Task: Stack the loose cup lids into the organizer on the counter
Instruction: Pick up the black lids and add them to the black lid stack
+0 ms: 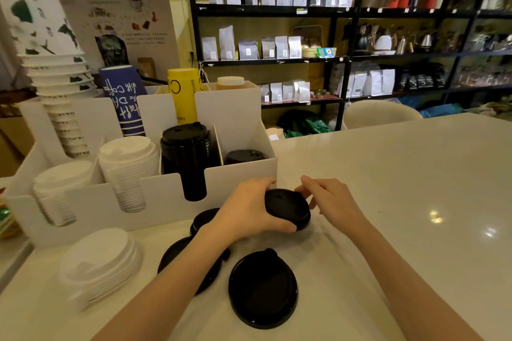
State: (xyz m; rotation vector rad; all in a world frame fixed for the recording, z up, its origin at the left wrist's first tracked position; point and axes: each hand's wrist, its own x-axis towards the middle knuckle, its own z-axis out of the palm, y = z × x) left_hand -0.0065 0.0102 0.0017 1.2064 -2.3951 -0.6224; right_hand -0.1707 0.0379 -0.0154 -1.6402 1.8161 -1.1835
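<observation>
A white organizer [241, 174] stands on the counter with lid stacks in its front slots: two white stacks [128, 163], a tall black stack [189, 152] and a low black stack [243, 156] at the right. My left hand [246, 209] grips a black lid [289, 207] just in front of the organizer's right corner. My right hand [329, 196] touches that lid's far right edge with its fingertips. Loose black lids lie on the counter: a large one [263, 288] upside down near me, two more [177, 255] partly under my left forearm. A loose white lid stack [99, 263] sits at the left.
Paper cup stacks [59, 83], a blue cup stack [123, 97] and a yellow canister [184, 94] fill the organizer's back row. The white counter [401, 202] stretches to the right. Dark shelves with bags and kettles [346, 36] line the far wall.
</observation>
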